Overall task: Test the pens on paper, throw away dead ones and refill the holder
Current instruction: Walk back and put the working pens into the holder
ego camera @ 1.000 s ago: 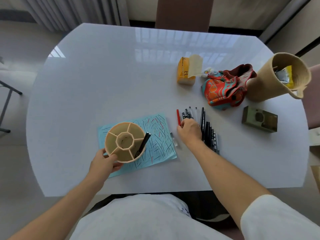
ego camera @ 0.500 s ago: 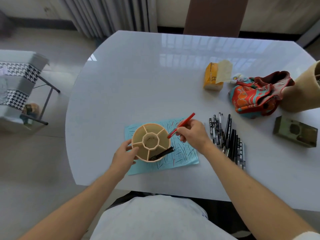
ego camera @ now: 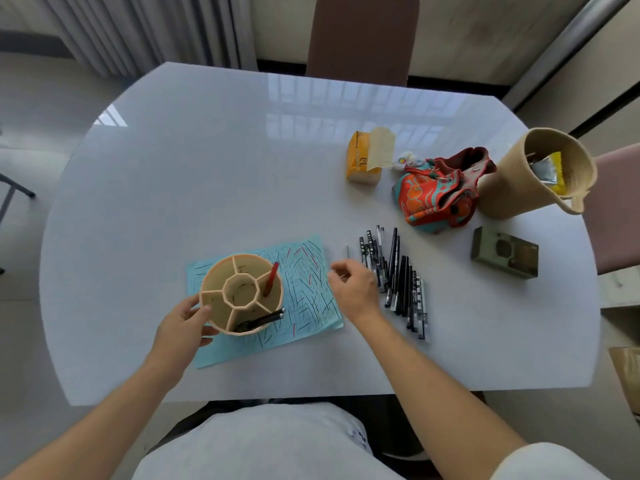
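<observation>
My right hand (ego camera: 353, 292) hangs empty, fingers loosely curled around nothing, just above the right edge of the scribbled blue paper (ego camera: 304, 292). My left hand (ego camera: 183, 322) grips the near-left wall of the tan pen holder (ego camera: 241, 293), thumb over the rim, fingers round the outside.

Just past my left fingertips, inside the holder, 2 pens stand: a red pen (ego camera: 271, 284) leaning in the right-hand compartment and a black pen (ego camera: 261, 319) lying low across the near compartment, its end poking over the rim. The holder sits on the paper.

Just right of my right knuckles lies the row of black pens (ego camera: 394, 282) on the white table (ego camera: 207, 168), tips pointing away from me. One thin pale stick (ego camera: 347, 251) rests apart, beyond my fingertips; I cannot tell what it is.

I judge the refill is barely started. To do it well, I should pinch 1 pen from the near edge of the row so the others do not roll, keep the holder steadied, and drop it point-down into an open compartment.

Farther right sit a woven basket (ego camera: 540, 174), a green box (ego camera: 504, 251), a patterned pouch (ego camera: 436, 195) and a yellow tissue pack (ego camera: 363, 161).
</observation>
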A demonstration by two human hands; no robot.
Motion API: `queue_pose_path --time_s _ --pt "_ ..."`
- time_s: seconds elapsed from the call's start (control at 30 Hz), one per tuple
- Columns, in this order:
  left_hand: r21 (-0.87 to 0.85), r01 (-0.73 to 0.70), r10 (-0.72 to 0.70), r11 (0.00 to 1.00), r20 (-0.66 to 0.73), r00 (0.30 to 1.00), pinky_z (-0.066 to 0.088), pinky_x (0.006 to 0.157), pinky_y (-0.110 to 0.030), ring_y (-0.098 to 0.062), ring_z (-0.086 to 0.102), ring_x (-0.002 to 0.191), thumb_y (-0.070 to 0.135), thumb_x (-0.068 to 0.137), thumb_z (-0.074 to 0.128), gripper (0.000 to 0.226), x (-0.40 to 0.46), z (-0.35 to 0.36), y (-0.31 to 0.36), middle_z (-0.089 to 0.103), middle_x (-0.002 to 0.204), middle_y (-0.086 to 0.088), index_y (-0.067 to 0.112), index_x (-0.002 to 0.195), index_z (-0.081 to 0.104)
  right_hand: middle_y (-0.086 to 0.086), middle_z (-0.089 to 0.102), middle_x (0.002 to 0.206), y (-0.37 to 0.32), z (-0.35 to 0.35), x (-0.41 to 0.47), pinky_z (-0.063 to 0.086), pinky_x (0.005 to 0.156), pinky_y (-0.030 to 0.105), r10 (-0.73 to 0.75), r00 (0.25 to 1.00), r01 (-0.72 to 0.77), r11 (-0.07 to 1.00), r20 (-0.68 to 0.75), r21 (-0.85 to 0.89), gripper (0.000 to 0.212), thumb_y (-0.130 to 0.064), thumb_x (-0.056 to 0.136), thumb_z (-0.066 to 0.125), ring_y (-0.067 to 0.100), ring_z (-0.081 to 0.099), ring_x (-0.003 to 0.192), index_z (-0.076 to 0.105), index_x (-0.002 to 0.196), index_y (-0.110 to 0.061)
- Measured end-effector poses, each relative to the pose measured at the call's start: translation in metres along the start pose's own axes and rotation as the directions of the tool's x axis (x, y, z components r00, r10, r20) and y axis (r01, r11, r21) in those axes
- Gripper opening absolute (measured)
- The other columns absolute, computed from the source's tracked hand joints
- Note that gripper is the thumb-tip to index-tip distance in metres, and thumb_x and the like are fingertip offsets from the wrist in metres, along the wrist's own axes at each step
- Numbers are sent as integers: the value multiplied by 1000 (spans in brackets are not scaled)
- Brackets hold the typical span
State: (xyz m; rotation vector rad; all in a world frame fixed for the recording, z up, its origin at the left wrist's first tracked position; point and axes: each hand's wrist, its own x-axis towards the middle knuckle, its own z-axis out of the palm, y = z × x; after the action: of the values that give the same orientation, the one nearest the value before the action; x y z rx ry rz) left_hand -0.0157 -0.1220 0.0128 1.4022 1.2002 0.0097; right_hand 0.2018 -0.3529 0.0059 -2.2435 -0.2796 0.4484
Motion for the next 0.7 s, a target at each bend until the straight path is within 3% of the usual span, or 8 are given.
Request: queue_pose_path --time_s 0.07,0.17,0.3,0.4,0.5,0.7 --pt "3 -3 3 1000 -2 1000 56 65 -34 -22 73 79 26 102 53 21 -1 1 1 73 97 0 36 118 62 0 66 97 19 -11 9 59 81 39 53 995 -68 980 -83 -185 22 -22 91 68 15 63 86 68 110 -10" --pt "12 -9 9 1000 0 1000 56 65 -33 -21 73 81 28 103 52 20 -2 2 2 73 97 2 38 117 61 -2 57 100 28 -13 16 51 72 33 91 996 -81 917 9 -390 40 -41 90 71 17 58 86 60 117 -13" --pt "16 -14 14 1000 3 1000 56 66 -34 -23 73 82 28 103 51 21 -3 2 2 73 99 0 35 121 60 -2 55 92 21 -1 22 45 61 30 33 997 18 807 75 -591 35 -46 90 66 19 58 78 58 105 -15" --pt "29 -13 13 999 5 1000 57 66 -34 -23 73 83 28 103 50 22 -3 2 3 72 100 -1 33 123 59 -2 57 86 17 3 26 37 53 27 33 995 36 779 98 -626 22 -37 92 62 18 59 73 56 97 -17" --pt "30 -16 16 999 3 1000 57 66 -35 -23 73 83 28 103 51 23 -5 3 3 72 101 -1 32 124 59 -3 54 78 19 2 26 42 53 28 95 992 -27 799 82 -600 9 -21 90 60 18 60 70 54 93 -15" --pt "40 3 -3 999 1 1000 56 64 -34 -23 73 82 30 103 50 26 -6 4 1 71 103 -1 31 128 57 0 54 81 27 -7 17 42 52 27 146 985 -79 857 94 -509 7 -19 90 52 16 58 68 51 96 -15"
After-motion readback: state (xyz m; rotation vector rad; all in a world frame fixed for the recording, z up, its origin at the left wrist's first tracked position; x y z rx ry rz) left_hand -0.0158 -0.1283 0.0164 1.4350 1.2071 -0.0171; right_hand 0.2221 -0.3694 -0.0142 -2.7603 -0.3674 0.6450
